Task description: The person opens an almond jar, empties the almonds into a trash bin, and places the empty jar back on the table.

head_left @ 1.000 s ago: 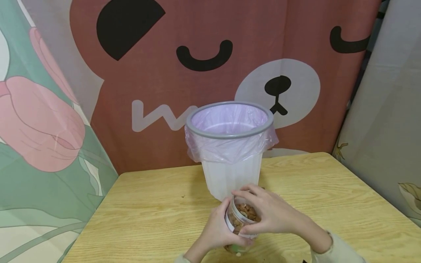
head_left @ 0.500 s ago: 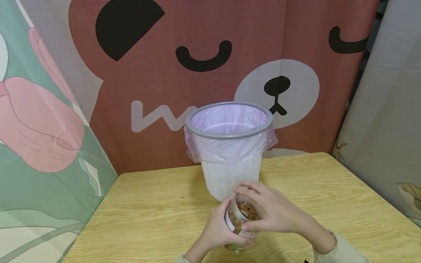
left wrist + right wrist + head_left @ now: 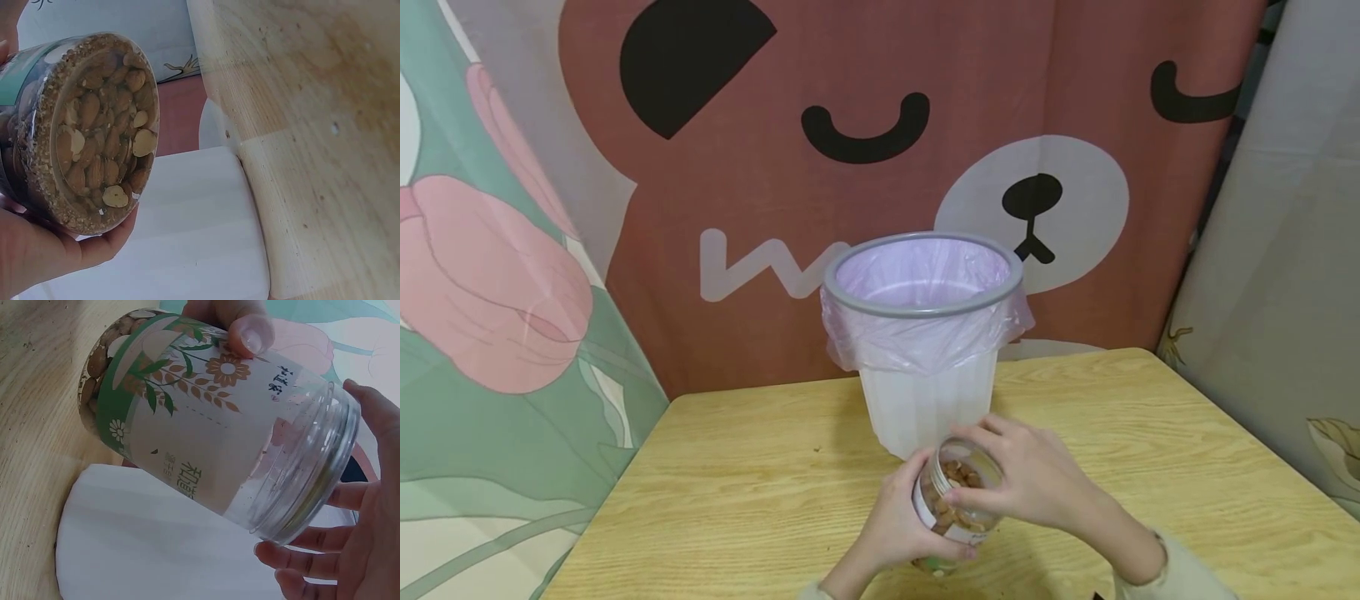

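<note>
A clear plastic jar point(image 3: 942, 510) of almonds leans to the right in front of the bin. My left hand point(image 3: 889, 523) grips its body, thumb on one side and fingers around the other. My right hand point(image 3: 1041, 477) arches over the ringed top, thumb at the near edge and fingers at the far edge. Through the base of the jar point(image 3: 103, 134), brown and pale nuts show in the left wrist view. In the right wrist view, fingertips of the right hand point(image 3: 375, 506) sit around the clear, threaded top, below which runs a white and green flowered label point(image 3: 181, 419).
Just behind the jar stands a white bin point(image 3: 925, 404) with a grey rim and a pink plastic liner point(image 3: 925, 342). It rests on a light wooden table point(image 3: 737, 475) with small crumbs. Printed cloths, one a brown bear curtain point(image 3: 760, 183), hang behind and at the sides.
My right hand has turned at the top of the jar, its fingers drawing to the right and its thumb rising along the edge. My left hand has kept its hold, nearly still.
</note>
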{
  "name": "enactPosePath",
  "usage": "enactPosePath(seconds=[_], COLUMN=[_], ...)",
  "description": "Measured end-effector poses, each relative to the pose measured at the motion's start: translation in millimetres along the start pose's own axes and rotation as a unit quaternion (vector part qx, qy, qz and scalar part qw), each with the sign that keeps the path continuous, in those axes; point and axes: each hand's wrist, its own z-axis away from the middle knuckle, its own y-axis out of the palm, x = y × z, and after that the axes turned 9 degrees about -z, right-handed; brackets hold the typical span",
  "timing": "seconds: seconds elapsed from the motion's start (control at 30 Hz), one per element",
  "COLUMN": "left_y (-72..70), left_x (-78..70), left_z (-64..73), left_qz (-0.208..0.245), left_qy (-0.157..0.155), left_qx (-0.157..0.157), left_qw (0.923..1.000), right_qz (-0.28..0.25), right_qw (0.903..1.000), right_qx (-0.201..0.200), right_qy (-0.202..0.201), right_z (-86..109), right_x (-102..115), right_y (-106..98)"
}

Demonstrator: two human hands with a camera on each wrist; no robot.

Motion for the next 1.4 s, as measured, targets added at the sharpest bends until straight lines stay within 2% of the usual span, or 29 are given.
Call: enactPosePath(seconds=[0.23,0.47,0.7,0.87,1.03,1.23,1.4], left_y=[-0.4,1.2,1.9,2.0,1.7,2.2,2.8], left_x=[0.8,2.6,3.2,3.1,3.2,3.0,2.9], left_z=[0.4,0.9,1.1,1.0,0.6,-0.1,-0.4], left_qz=[0.0,-0.017,-0.011,-0.003,0.003,0.008,0.005], left_qy=[-0.027,-0.038,-0.03,-0.028,-0.028,-0.012,-0.013], left_qx=[0.006,0.002,-0.001,-0.001,0.0,0.003,0.007], left_qw=[0.9996,0.9991,0.9995,0.9996,0.9996,0.9999,0.9999], right_qz=[-0.019,-0.015,-0.036,-0.041,-0.023,-0.008,-0.002], right_qw=[0.9993,0.9978,0.9956,0.9968,0.999,0.9997,0.9997], right_qx=[0.024,0.05,0.066,0.05,0.024,0.019,0.021], right_qy=[-0.022,-0.042,-0.057,-0.048,-0.03,-0.014,-0.01], right_z=[-0.3,0.4,1.7,2.8,1.5,1.4,1.8], right_x=[-1.0,-0.5,0.0,-0.5,-0.8,-2.4,-3.5], right_y=[-1.4,-3.1,-3.0,-2.7,-0.7,2.5,3.9])
